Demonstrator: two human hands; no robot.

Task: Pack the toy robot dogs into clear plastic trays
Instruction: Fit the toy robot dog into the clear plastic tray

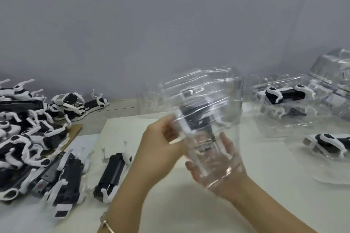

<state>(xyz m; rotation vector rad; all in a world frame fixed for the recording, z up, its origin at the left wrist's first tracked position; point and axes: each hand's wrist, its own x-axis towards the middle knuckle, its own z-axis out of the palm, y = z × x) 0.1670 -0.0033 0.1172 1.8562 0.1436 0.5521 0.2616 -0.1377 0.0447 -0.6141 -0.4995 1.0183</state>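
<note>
While you've got the tray (pixel 204 100) up in the air over the table (pixel 189 213), check the seating: the dog (pixel 195 119) inside looks tilted, though blur makes that hard to confirm. Your left hand (pixel 162 143) pinches the tray's left edge, fingers curled over it. Your right hand (pixel 217 168) sits behind the lower end, seen through the plastic, with fingers mostly straight. It's backing the tray, not gripping it.

Suggest:
- Push the black body into the moulded pocket first, then tuck the legs into their slots.
- Press on the body, not the white legs. They look thin and likely to spring back or snap.
- The plastic will probably flex, so put your right palm flat under the pocket as the left presses.
- Probably easier set down on the table.

Counts:
- In hand: one tray, one dog.
- Right side: far packed tray (pixel 284 92) and near packed tray (pixel 329 143), one dog showing in each. Maybe a third under the far one, can't tell.
- Back right: stack of empty trays (pixel 333 70), number unreadable.
- Left: one loose dog (pixel 113 172) lying on its own, and a tangled pile (pixel 28 128) too overlapped to count.
</note>
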